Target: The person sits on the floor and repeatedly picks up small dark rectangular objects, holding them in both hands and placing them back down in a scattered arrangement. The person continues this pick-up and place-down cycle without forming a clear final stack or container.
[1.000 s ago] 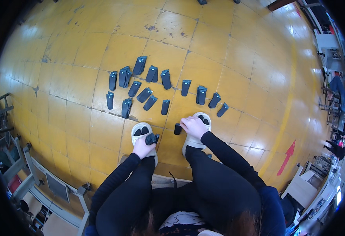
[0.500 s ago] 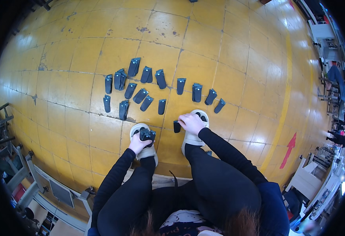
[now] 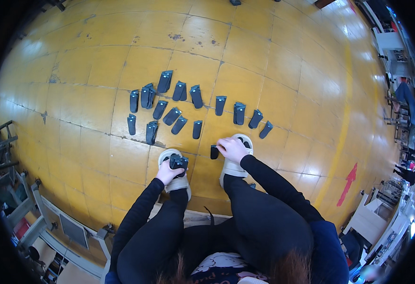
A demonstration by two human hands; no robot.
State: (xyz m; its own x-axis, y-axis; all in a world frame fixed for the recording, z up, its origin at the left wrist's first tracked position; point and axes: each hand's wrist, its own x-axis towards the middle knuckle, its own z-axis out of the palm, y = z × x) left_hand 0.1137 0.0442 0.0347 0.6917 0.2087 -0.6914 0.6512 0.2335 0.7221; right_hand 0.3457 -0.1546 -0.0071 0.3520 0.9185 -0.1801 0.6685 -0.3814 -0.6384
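My left hand (image 3: 168, 173) is closed around a small stack of dark flat packets (image 3: 179, 163) with teal ends, held over my left shoe. Above the front of my right shoe, my right hand (image 3: 234, 149) has its fingertips closed on the edge of one dark packet (image 3: 214, 152). Beyond my feet, several similar dark, long packets with teal ends and small pale labels lie on the floor in loose rows. Among them are a thick pile (image 3: 147, 96) at the left, a pair (image 3: 239, 113) on the right and a single packet (image 3: 197, 129) in between.
My light-coloured shoes (image 3: 232, 169) stand on the yellow tiled floor (image 3: 245, 42). A small dark piece (image 3: 252, 185) lies beside the right shoe. Metal frames (image 3: 41, 208) stand at the left; work tables (image 3: 371, 217) line the right. A red arrow (image 3: 347, 184) marks the floor.
The view has shifted slightly, so the packets on the floor appear a little further right. Both hands keep nearly the same place and hold.
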